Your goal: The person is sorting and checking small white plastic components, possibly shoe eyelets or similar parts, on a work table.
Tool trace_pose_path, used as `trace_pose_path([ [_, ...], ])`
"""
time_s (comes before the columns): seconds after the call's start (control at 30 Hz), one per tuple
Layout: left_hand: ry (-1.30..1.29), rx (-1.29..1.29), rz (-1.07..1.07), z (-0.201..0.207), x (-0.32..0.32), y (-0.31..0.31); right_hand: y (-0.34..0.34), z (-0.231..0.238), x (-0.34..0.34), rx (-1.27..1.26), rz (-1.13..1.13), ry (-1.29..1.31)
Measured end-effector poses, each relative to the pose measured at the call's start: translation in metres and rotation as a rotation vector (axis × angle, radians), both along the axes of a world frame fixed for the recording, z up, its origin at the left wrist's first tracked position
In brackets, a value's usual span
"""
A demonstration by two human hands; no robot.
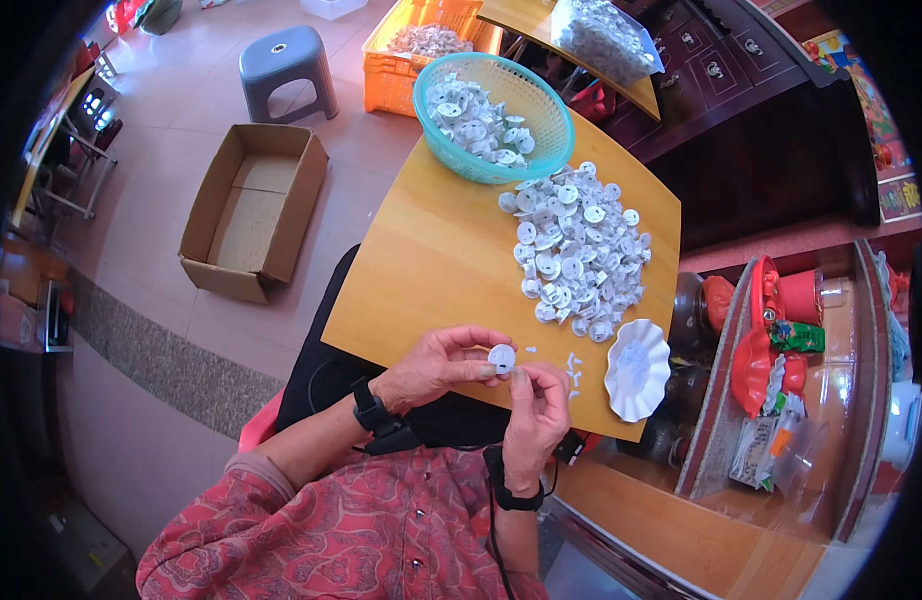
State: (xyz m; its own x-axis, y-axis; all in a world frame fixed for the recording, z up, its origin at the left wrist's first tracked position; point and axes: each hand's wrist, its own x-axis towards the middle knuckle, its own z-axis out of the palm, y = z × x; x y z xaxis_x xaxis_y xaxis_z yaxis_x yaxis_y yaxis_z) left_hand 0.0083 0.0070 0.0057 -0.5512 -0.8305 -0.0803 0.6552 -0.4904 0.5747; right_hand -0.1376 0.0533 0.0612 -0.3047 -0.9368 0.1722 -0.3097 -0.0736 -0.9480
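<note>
Near the table's front edge, my left hand (436, 368) pinches a round white plastic part (501, 358) between thumb and fingers. Close by, my right hand (537, 405) has its thumb and fingertips together at the part's lower right edge; whatever they hold is too small to make out. Several small white plastic pegs (574, 375) lie on the table just right of my hands. Beside them stands a white dish with a scalloped rim (653, 400), with small pale pieces in it. Behind, similar round white parts form a large heap (581, 245).
A turquoise plastic basket (551, 120) of white parts stands at the table's (421, 230) far end. Beyond are an orange crate (381, 85) and a clear tub (606, 40) of parts. A cardboard box (206, 240) and grey stool (281, 60) sit on the floor at left. Shelves (716, 440) stand at right.
</note>
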Motion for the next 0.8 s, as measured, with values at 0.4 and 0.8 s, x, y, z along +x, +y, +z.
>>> trace_pose_path([
  [0.4, -0.033, -0.02, 0.009, -0.0023, -0.0014, 0.0001, -0.0001, 0.0047, 0.001, -0.024, -0.04, 0.265],
  [0.8, -0.084, -0.088, -0.002, -0.004, -0.0002, -0.0001, -0.0008, 0.0004, 0.0044, -0.031, -0.022, 0.265],
])
